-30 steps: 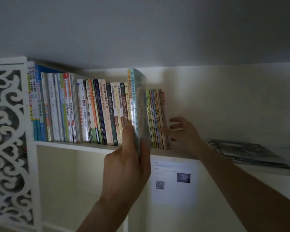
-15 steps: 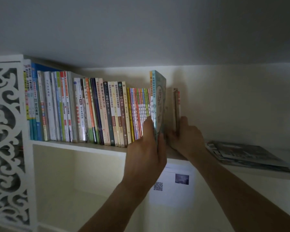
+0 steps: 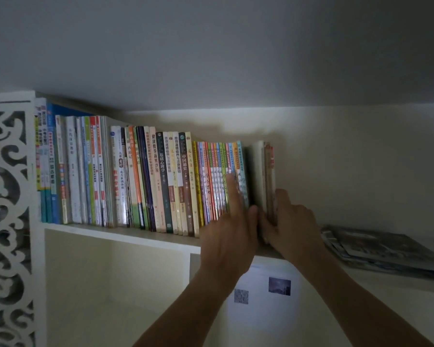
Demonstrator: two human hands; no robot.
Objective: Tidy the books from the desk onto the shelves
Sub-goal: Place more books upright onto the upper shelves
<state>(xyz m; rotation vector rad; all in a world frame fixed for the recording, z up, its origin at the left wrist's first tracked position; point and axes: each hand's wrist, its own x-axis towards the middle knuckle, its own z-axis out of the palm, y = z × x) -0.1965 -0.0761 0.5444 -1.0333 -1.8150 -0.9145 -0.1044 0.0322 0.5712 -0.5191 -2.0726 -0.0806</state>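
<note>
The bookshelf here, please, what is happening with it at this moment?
A person is tidying books on the upper shelf. The left hand presses with straight fingers against the spines of the thin colourful books. The right hand grips the last few books at the right end of the row, holding them upright. A pile of magazines lies flat further right.

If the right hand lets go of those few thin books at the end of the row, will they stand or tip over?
Probably tip. The thin books stand apart from the main row, with a gap on their left. Nothing shows on their right but the right hand gripping them. They look slim and soft-covered, so likely floppy; the left hand might close the gap.
</note>
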